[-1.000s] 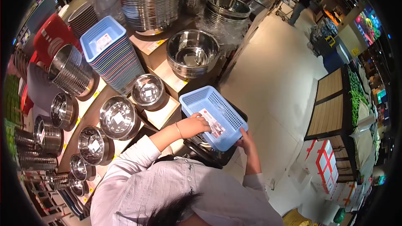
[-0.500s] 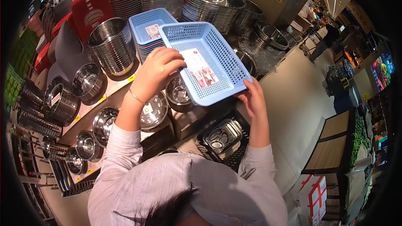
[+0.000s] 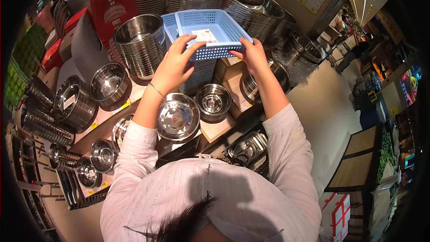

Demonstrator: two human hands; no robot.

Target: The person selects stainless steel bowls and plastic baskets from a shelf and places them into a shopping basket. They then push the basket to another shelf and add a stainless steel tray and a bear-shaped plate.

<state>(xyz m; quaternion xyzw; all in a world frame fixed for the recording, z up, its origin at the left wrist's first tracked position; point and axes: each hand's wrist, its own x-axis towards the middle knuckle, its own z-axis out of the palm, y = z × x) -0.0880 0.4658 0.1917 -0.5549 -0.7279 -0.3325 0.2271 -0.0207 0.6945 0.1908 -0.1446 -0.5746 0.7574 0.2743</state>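
Observation:
A light blue perforated plastic basket (image 3: 219, 28) with a white and red label inside is held above a stack of like blue baskets (image 3: 197, 74). My left hand (image 3: 178, 62) grips its near left corner, thumb apart and fingers over the rim. At the near right corner, my right hand (image 3: 251, 54) has its fingers on the rim, thumb and fingers closed on the basket's edge. The held basket hides most of the top of the stack.
Stacked steel pots (image 3: 141, 49) stand left of the baskets, larger steel basins (image 3: 253, 9) behind right. A steel bowl (image 3: 213, 101) and a round steel lid (image 3: 178, 117) lie nearer. A black basket with steel trays (image 3: 247, 148) is below right.
The held basket has moved back and over the stack, and it now shows its near side wall. Both hands have moved with it. The view has shifted a little.

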